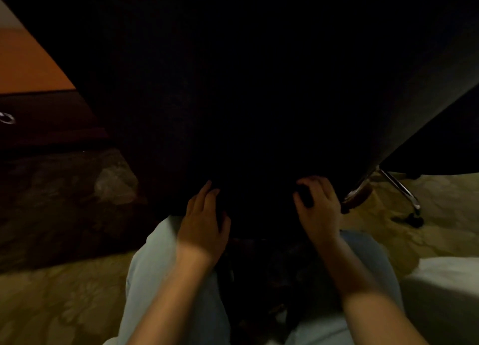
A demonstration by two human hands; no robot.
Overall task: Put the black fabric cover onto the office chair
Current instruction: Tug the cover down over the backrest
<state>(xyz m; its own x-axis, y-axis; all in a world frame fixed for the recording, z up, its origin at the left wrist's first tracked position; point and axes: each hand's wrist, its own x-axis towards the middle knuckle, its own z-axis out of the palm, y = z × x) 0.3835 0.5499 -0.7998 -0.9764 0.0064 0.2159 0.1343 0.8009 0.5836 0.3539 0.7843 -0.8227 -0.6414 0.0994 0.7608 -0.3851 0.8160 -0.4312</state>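
Observation:
The black fabric cover (246, 98) fills the upper middle of the head view, stretched over the office chair's back. It is very dark and its folds are hard to make out. My left hand (204, 222) grips the cover's lower edge, thumb tucked against the cloth and fingers reaching up over it. My right hand (318, 204) holds the same hem further right, its fingers curled round a bunch of black fabric. A chrome chair leg (399, 189) with a castor (416, 219) shows at the right, below the covered back.
A dark wooden desk with an orange top (28, 67) and a ring drawer pull (7, 118) stands at the left. Patterned beige carpet (64, 292) covers the floor. A white bed edge (445, 292) sits at the lower right. My light trousers (153, 267) are below my arms.

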